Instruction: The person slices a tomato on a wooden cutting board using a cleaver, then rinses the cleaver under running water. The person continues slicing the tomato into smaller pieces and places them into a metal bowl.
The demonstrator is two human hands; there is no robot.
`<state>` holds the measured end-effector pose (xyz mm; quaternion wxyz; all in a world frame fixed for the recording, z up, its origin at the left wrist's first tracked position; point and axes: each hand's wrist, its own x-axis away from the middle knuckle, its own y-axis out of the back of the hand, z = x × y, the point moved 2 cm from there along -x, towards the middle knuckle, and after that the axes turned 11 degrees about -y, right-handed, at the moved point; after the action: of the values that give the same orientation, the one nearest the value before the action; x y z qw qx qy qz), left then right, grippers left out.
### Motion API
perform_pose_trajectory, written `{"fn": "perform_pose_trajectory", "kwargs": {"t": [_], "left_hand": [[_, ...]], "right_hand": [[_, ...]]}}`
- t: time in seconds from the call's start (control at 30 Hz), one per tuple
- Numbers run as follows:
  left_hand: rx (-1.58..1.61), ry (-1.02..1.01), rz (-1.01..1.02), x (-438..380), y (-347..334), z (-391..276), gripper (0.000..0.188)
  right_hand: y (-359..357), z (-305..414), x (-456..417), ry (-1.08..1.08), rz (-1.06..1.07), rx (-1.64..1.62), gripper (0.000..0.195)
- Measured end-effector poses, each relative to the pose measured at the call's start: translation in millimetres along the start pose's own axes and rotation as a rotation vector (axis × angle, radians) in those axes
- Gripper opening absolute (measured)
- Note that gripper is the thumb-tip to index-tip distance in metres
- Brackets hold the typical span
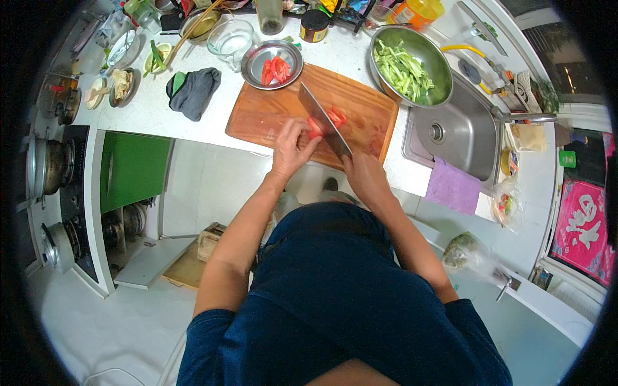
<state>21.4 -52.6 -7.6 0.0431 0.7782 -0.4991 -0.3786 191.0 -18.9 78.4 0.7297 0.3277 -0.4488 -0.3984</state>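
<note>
On the wooden cutting board [270, 116], my left hand [291, 147] steadies a piece of tomato [314, 129] with its fingertips. The handle of a cleaver [324, 119] is in my right hand [365, 177]; its blade stands on edge close to my left fingertips. More cut tomato pieces [337, 116] lie on the board on the blade's right side. A round metal dish [272, 46] holding tomato wedges [276, 70] rests at the board's back left edge. At the back right, a large steel bowl [440, 72] holds green vegetable strips [403, 70].
A sink [454, 130] with a purple cloth [453, 186] over its front edge lies to the right. Left of the board are a dark grey cloth [195, 91], a glass bowl [231, 41] and small dishes. A dark-lidded jar [314, 26] stands behind.
</note>
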Motion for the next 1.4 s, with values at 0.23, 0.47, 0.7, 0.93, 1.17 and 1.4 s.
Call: {"fn": "perform_pose_trajectory", "kwargs": {"t": [0.23, 0.47, 0.7, 0.93, 1.17, 1.4], "left_hand": [[-0.008, -0.052, -0.021, -2, 0, -2, 0.025], [-0.005, -0.064, -0.021, -2, -1, -2, 0.026], [0.037, 0.042, -0.06, 1, -4, -1, 0.025], [0.036, 0.025, -0.03, 1, -1, -2, 0.026], [0.041, -0.021, -0.015, 4, -1, -2, 0.029], [0.077, -0.012, -0.004, 7, 0, 0, 0.027]], "right_hand": [[3, -10, 16, -0.036, 0.105, 0.062, 0.035], [-8, 14, -13, -0.018, -0.009, 0.024, 0.036], [-9, -41, 31, -0.11, 0.075, 0.037, 0.032], [15, -61, 48, -0.063, 0.119, -0.161, 0.031], [15, -47, 52, 0.006, -0.019, -0.123, 0.03], [10, -40, 59, 0.012, -0.017, -0.065, 0.029]]}}
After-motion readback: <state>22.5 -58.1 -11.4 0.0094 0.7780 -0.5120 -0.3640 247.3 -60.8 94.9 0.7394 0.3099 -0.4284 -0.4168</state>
